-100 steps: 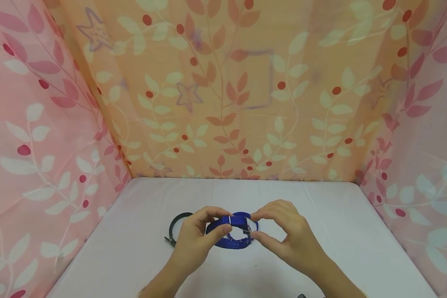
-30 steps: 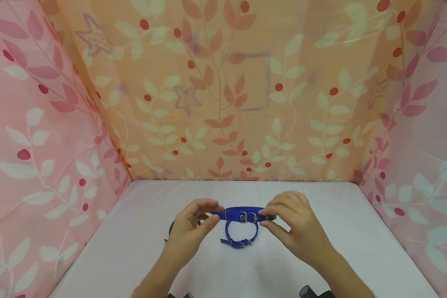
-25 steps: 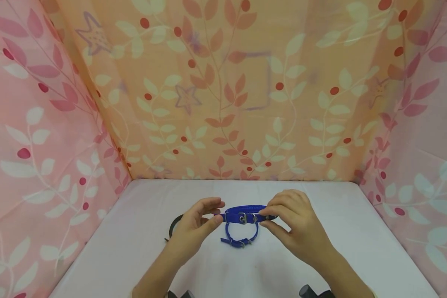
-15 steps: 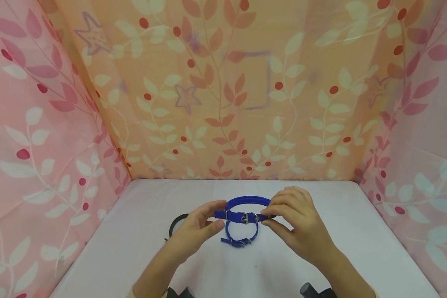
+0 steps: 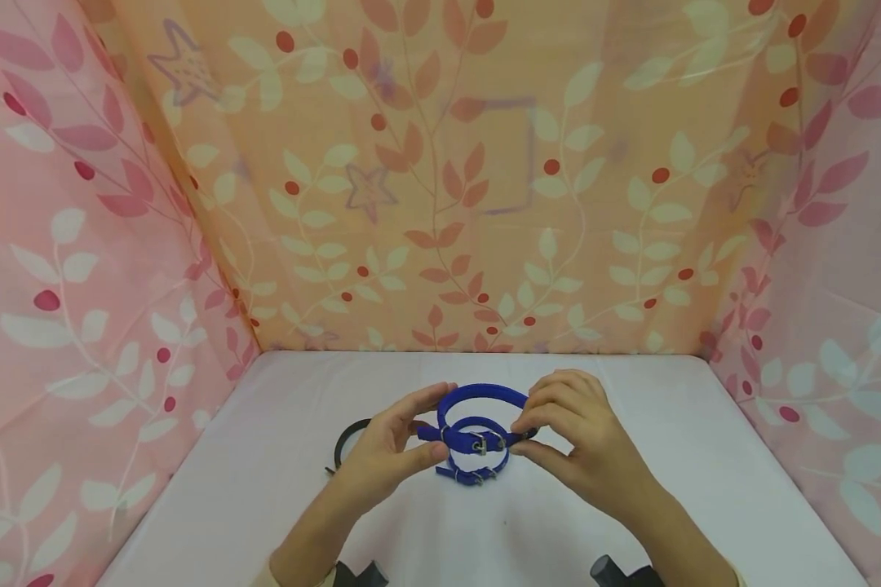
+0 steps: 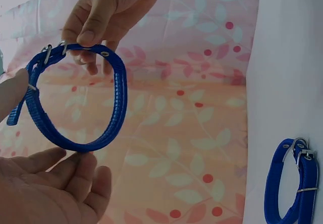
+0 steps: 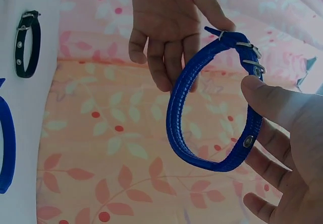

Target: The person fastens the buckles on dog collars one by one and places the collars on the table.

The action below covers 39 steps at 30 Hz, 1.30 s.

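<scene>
A blue buckled collar, closed into a loop with a metal buckle and D-ring, is held up above the table. My right hand pinches its band near the D-ring, thumb on one face and fingers on the other. My left hand is at the collar's other side, with thumb and fingers extended; in the left wrist view the thumb is by the strap keeper and the fingertips touch the band. A second, smaller blue collar lies on the table beneath, partly hidden by the held one.
A black collar lies on the white table to the left, partly covered by my left hand; metal eyelets show on it in the right wrist view. Patterned curtains enclose the table's back and sides. Dark device parts show at the bottom edge.
The held collar has turned from a near edge-on view into an open loop and dropped slightly. My left hand has loosened from the strap tip; my right hand keeps its pinch.
</scene>
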Each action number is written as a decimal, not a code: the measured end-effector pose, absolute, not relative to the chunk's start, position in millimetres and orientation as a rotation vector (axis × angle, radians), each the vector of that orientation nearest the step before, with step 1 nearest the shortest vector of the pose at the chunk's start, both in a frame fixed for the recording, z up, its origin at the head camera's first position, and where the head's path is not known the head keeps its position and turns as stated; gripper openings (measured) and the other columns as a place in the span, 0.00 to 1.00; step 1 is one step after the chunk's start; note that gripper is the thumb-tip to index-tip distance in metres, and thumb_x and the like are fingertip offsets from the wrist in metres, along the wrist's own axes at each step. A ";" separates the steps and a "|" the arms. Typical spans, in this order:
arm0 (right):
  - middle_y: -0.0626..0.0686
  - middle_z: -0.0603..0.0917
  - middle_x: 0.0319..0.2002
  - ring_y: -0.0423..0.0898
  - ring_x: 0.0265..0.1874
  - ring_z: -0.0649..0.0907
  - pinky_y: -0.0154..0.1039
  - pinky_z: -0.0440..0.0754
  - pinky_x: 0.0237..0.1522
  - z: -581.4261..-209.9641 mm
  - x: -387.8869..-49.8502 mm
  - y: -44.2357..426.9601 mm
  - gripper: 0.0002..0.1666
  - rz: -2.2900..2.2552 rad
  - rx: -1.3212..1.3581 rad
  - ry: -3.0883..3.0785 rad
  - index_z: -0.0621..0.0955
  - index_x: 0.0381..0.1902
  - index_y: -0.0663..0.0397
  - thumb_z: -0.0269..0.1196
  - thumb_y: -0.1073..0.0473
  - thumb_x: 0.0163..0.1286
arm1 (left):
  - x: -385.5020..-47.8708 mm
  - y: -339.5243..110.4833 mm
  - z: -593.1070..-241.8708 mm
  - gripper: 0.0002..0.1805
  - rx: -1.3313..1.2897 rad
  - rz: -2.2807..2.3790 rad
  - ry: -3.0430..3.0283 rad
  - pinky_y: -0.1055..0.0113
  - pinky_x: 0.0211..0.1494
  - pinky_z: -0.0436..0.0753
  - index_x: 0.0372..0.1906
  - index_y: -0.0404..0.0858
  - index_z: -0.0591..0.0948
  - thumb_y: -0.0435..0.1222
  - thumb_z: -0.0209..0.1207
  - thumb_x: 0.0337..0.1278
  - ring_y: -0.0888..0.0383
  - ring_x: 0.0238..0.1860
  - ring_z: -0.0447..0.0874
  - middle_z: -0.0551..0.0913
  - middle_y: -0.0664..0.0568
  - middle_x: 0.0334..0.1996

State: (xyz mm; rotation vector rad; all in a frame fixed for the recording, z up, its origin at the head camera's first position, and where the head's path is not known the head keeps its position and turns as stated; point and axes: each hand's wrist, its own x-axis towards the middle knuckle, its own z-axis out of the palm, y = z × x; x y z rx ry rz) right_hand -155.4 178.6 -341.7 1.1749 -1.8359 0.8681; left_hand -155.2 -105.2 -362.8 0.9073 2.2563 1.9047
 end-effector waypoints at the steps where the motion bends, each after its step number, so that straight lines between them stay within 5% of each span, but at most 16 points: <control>1: 0.45 0.84 0.41 0.49 0.49 0.78 0.41 0.64 0.65 -342.2 -155.1 179.4 0.16 0.875 1.152 -1.859 0.86 0.38 0.45 0.68 0.41 0.69 | -155.2 -104.7 -363.9 0.35 0.934 1.931 2.242 0.68 0.67 0.76 0.75 0.46 0.69 0.40 0.67 0.66 0.56 0.72 0.68 0.71 0.56 0.74; 7: 0.46 0.83 0.51 0.48 0.57 0.76 0.44 0.68 0.63 -343.5 -149.6 184.2 0.30 0.944 0.865 -2.091 0.85 0.48 0.44 0.79 0.38 0.52 | -152.9 -100.4 -367.5 0.34 1.076 2.050 2.213 0.68 0.64 0.78 0.75 0.43 0.69 0.38 0.67 0.67 0.49 0.62 0.75 0.71 0.51 0.74; 12: 0.45 0.85 0.55 0.47 0.61 0.77 0.59 0.73 0.62 -342.1 -146.2 183.4 0.46 1.016 0.585 -2.345 0.82 0.59 0.43 0.84 0.41 0.40 | -150.2 -97.4 -367.3 0.36 1.135 2.093 2.252 0.66 0.66 0.77 0.75 0.42 0.68 0.37 0.68 0.65 0.49 0.67 0.72 0.70 0.50 0.75; 18: 0.44 0.84 0.56 0.45 0.60 0.78 0.59 0.79 0.60 -343.2 -146.7 184.2 0.46 1.123 0.551 -2.433 0.81 0.62 0.43 0.83 0.41 0.43 | -147.1 -96.2 -367.1 0.38 1.108 2.085 2.313 0.64 0.67 0.77 0.76 0.44 0.68 0.35 0.69 0.63 0.51 0.69 0.70 0.70 0.52 0.75; 33: 0.47 0.83 0.62 0.52 0.66 0.78 0.71 0.71 0.64 -338.6 -149.5 198.9 0.34 1.249 0.639 -2.425 0.80 0.66 0.39 0.76 0.49 0.62 | -150.2 -94.7 -363.2 0.38 0.804 2.032 2.408 0.64 0.64 0.79 0.73 0.53 0.71 0.39 0.72 0.59 0.52 0.63 0.76 0.75 0.58 0.69; 39: 0.42 0.83 0.59 0.42 0.61 0.79 0.46 0.80 0.62 -352.5 -155.0 206.1 0.30 1.353 0.729 -2.402 0.80 0.66 0.39 0.72 0.56 0.67 | -153.1 -93.8 -372.2 0.37 0.772 1.948 2.472 0.60 0.60 0.83 0.72 0.57 0.72 0.40 0.73 0.58 0.53 0.62 0.76 0.75 0.57 0.69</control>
